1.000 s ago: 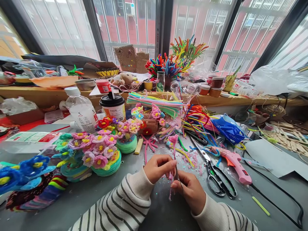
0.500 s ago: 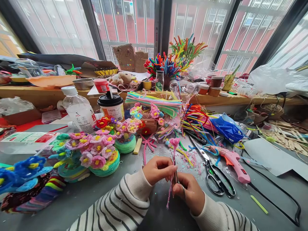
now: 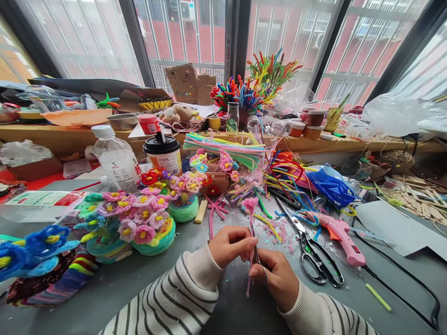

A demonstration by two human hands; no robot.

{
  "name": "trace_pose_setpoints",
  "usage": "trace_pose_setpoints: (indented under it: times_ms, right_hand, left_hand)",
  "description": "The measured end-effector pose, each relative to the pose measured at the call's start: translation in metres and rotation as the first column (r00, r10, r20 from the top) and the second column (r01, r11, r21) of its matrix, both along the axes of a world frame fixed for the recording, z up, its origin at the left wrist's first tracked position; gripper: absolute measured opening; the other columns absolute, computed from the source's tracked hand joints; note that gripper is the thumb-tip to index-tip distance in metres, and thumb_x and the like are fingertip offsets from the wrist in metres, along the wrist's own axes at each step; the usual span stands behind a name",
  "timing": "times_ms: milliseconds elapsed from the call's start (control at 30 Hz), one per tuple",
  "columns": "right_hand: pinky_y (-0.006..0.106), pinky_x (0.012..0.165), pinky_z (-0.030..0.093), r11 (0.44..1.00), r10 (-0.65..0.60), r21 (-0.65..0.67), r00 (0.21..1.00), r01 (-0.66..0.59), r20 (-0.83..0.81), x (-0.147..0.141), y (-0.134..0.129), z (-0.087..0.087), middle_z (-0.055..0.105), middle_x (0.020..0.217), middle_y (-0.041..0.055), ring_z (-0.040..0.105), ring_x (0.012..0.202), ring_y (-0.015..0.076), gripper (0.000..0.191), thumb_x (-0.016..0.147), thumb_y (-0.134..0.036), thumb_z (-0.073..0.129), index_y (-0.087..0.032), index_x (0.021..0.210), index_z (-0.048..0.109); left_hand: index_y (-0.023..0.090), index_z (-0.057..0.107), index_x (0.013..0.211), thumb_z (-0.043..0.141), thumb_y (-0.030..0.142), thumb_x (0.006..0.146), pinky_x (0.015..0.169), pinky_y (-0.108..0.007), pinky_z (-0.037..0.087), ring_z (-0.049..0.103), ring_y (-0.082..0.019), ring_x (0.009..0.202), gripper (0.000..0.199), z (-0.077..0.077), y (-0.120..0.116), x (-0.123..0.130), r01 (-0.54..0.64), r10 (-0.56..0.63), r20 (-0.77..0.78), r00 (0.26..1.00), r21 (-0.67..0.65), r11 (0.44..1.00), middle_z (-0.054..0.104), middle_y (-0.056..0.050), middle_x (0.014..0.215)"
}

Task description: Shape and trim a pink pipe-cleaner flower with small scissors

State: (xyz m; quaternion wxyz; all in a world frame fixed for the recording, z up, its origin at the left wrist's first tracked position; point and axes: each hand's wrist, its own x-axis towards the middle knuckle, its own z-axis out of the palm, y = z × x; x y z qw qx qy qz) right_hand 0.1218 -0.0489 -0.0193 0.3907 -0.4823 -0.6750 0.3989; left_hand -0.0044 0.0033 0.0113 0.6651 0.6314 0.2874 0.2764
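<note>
Both hands sit close together at the near edge of the grey table [image 3: 104,284], sleeves striped. Left hand [image 3: 232,244] is closed in a pinch on a pink pipe cleaner [image 3: 250,218]. The stem stands roughly upright between the two hands, with a fluffy head [image 3: 250,204] above the knuckles and a loose tail hanging below them. Right hand [image 3: 279,277] is curled around a thin metal tool [image 3: 257,256], possibly tweezers; the tip is too small to tell. The tool meets the stem just under the left fingertips.

Open room: bare table to the left of the sleeves and in front of the flower pots [image 3: 153,228]. To the right, scissors [image 3: 310,251] lie near the right hand, and a pink glue gun [image 3: 337,232] lies just beyond them, its black cord [image 3: 401,279] trailing toward the table's right edge. Pink trimmings [image 3: 279,228] are scattered between the hands and the scissors.

Containers: a lidded cup [image 3: 164,153] with a straw; a clear bottle [image 3: 117,158], white cap on; a small basket [image 3: 216,179] holding flowers; a jar [image 3: 233,118] on the wooden ledge [image 3: 52,135] beside bundles of pipe cleaners standing upright.
</note>
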Motion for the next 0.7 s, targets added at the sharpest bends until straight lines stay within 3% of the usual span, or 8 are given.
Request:
trace_pose_setpoints:
  times_ms: [233,700]
  right_hand:
    - [0.021,0.042,0.027,0.992,0.12,0.037,0.984,-0.117,-0.129,0.0,-0.0018,0.0042,0.036,0.046,-0.0021,0.033,0.044,0.0093,0.054,0.066,-0.065,0.025,-0.016,0.05,0.042]
    - [0.021,0.042,0.03,0.998,0.059,0.003,0.997,-0.059,-0.058,0.0022,-0.002,-0.0002,0.038,0.043,-0.0022,0.035,0.043,0.0092,0.056,0.062,-0.066,0.032,-0.014,0.053,0.05]
  left_hand:
    - [0.013,0.045,0.049,0.049,0.034,0.066,0.045,-0.019,0.033,0.043,-0.006,0.043,0.028,0.0034,-0.0022,0.0009,0.065,-0.065,-0.003,0.998,-0.003,0.998,0.047,0.003,0.046]
    - [0.013,0.044,0.044,0.048,0.04,0.065,0.043,-0.018,0.032,0.041,-0.005,0.04,0.034,0.0061,-0.0017,-0.0005,0.077,-0.076,-0.047,0.996,0.017,0.997,0.044,0.003,0.041]
